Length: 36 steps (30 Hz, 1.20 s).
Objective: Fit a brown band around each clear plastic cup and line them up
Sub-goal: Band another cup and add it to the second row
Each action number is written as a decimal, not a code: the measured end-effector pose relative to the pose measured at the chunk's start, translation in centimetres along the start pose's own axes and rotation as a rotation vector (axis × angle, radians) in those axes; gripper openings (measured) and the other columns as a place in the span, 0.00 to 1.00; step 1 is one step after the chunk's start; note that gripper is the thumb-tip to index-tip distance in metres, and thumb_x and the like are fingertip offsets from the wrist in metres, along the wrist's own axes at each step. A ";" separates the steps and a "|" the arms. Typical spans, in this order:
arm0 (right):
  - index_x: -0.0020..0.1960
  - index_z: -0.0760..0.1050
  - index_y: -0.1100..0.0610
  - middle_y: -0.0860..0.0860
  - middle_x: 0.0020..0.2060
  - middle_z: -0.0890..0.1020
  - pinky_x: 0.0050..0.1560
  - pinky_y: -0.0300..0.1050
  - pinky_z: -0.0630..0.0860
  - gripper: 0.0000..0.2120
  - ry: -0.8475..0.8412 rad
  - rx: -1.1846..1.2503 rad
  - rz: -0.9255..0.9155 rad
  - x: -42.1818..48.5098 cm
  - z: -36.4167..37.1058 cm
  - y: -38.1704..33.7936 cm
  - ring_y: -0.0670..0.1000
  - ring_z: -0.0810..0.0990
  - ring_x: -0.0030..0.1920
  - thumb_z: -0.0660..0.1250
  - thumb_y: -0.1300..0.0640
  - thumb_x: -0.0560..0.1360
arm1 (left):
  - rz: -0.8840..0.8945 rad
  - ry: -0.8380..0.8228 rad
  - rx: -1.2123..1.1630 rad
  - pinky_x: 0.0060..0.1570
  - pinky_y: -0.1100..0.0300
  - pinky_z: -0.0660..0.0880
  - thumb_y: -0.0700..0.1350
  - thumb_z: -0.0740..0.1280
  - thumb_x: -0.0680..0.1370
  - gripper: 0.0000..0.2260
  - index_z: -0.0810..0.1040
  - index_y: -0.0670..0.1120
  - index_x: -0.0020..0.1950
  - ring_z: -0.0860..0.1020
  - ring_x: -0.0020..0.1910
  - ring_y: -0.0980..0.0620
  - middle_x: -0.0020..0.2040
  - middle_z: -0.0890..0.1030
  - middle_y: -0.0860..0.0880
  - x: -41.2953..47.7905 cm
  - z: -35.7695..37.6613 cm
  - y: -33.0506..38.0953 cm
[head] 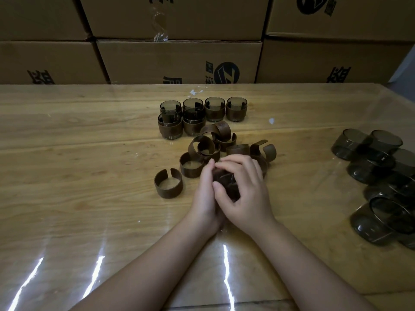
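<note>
The left grip (205,194) and right grip (246,194) both curl round a small clear smoky plastic cup (225,184) low over the glossy wooden bench (89,198); the cup looks light and slick, so steady it by its wall while spreading a springy brown split-ring band (168,184) at the gap.

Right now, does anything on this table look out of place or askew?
The banded cups stand upright in rows. The bare cups at right lie tipped in a jumble, and one loose band is splayed wider than the rest.
</note>
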State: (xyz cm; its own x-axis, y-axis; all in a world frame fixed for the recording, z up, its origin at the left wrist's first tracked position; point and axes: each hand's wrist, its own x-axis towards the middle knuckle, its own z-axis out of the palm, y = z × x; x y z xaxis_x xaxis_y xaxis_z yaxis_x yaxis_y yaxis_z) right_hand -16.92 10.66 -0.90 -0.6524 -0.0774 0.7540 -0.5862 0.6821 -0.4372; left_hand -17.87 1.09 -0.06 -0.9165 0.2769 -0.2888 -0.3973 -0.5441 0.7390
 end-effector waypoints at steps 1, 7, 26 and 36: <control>0.56 0.76 0.59 0.55 0.53 0.78 0.60 0.40 0.69 0.14 -0.003 -0.005 -0.005 0.1 0.0 0.2 0.55 0.76 0.54 0.66 0.55 0.73 | 0.009 -0.023 0.010 0.37 0.59 0.80 0.58 0.59 0.80 0.20 0.84 0.46 0.48 0.85 0.46 0.50 0.46 0.85 0.44 0.1 -0.1 0.0; 0.48 0.77 0.60 0.52 0.47 0.78 0.53 0.40 0.73 0.09 0.101 0.282 0.253 0.7 0.2 0.1 0.50 0.77 0.51 0.62 0.56 0.74 | 0.309 0.079 0.405 0.53 0.50 0.77 0.53 0.53 0.83 0.18 0.78 0.44 0.55 0.81 0.54 0.46 0.52 0.82 0.41 0.7 0.6 -0.8; 0.50 0.85 0.60 0.58 0.49 0.85 0.45 0.47 0.81 0.20 0.074 1.615 1.446 0.7 -0.2 -0.7 0.55 0.85 0.50 0.62 0.46 0.78 | 1.304 0.113 1.287 0.60 0.61 0.70 0.46 0.70 0.72 0.16 0.81 0.38 0.56 0.76 0.55 0.49 0.54 0.79 0.42 -0.4 0.2 0.0; 0.51 0.77 0.52 0.51 0.36 0.85 0.27 0.46 0.78 0.23 -0.160 0.843 1.027 1.0 -0.2 -0.8 0.53 0.85 0.35 0.48 0.41 0.82 | 1.110 -0.048 1.020 0.57 0.61 0.73 0.44 0.65 0.75 0.12 0.80 0.40 0.55 0.77 0.56 0.53 0.53 0.80 0.45 0.4 -0.9 1.7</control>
State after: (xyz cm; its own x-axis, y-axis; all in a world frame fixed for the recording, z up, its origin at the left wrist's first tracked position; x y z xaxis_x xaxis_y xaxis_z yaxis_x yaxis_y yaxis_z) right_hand -17.01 10.13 0.30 -0.9878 0.0738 -0.1369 0.1231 -0.1676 -0.9781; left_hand -18.94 -0.47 0.54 -0.7105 0.1416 0.6893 0.6973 0.2737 0.6625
